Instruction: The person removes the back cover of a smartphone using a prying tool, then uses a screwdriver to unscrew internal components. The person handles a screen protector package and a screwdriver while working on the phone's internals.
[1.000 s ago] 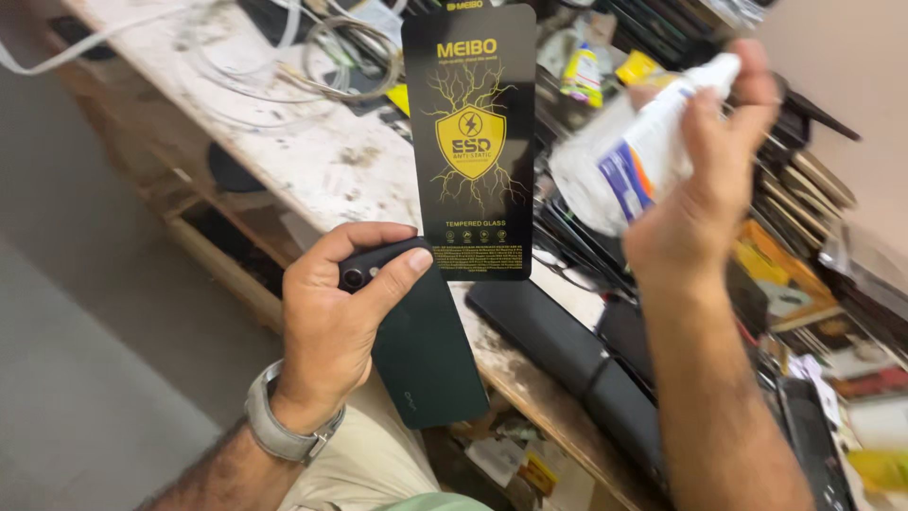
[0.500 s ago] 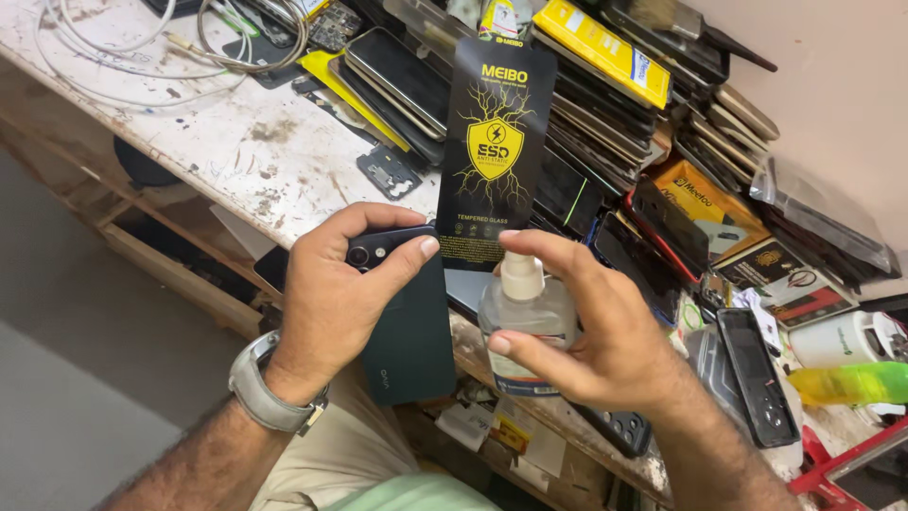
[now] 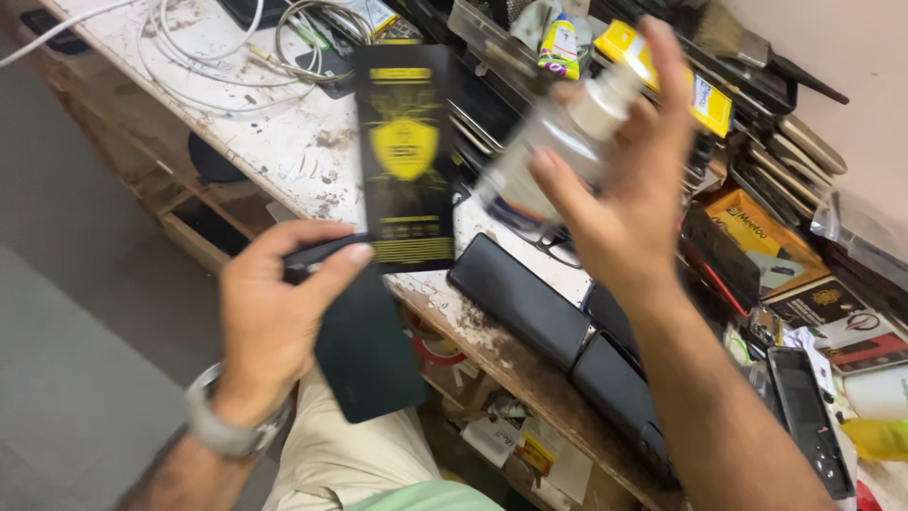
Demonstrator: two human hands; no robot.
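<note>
The left hand [image 3: 270, 317] is clenched around a dark phone [image 3: 364, 355], thumb laid across its upper edge, and the same grip pinches a tall black packet with a yellow shield emblem [image 3: 405, 156] upright against the top of the phone; the phone hangs out past the near edge of the workbench [image 3: 284, 142], above a knee in pale trousers [image 3: 350, 464]; a grey wristwatch [image 3: 222, 431] sits on that wrist; the right hand [image 3: 619, 203] is raised over the bench, fingers spread and curled around a small clear bottle with a white cap [image 3: 558, 142], which is tilted and blurred, so I cannot make out exactly how firmly it is grasped, though it plainly rests in the fingers; the bottle stands just to the right of the black packet, apart from it; below the right hand, two long black cases [image 3: 530, 303] lie end to end along the bench's front edge; at the far left of the bench lies a tangle of white cables [image 3: 218, 66]; stacked phones and yellow boxes [image 3: 709, 99] crowd the back by the wall; a brush with a dark handle [image 3: 757, 47] lies on top of the pile.
</note>
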